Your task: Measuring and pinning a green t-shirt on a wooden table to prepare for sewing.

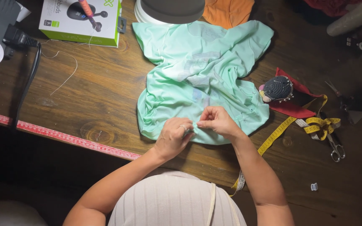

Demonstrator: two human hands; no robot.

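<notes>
Table [84, 96] holds your mint shirt [197, 79], crumpled near its front edge. Your left hand [173, 136] and right hand [216, 121] both pinch its hem, fingers closed narrow. Looks like hand-stitching; next calls for steady grip. Pincushion [276, 88] and scissors [335, 146] sit right.

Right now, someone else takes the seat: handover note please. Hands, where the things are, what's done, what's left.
Left hand: fingers pinched on the near hem of the mint-green garment, a ring showing on one finger.
Right hand: pinching the same edge just beside the left; whether it holds a needle is too small to tell.
Garment lies crumpled on the wooden table.
To the right: pincushion on red cloth, yellow tape measure, scissors.
White loose thread lies far left.
Done: no finished stitching can be made out.
Left: the hem is still in hand.
</notes>
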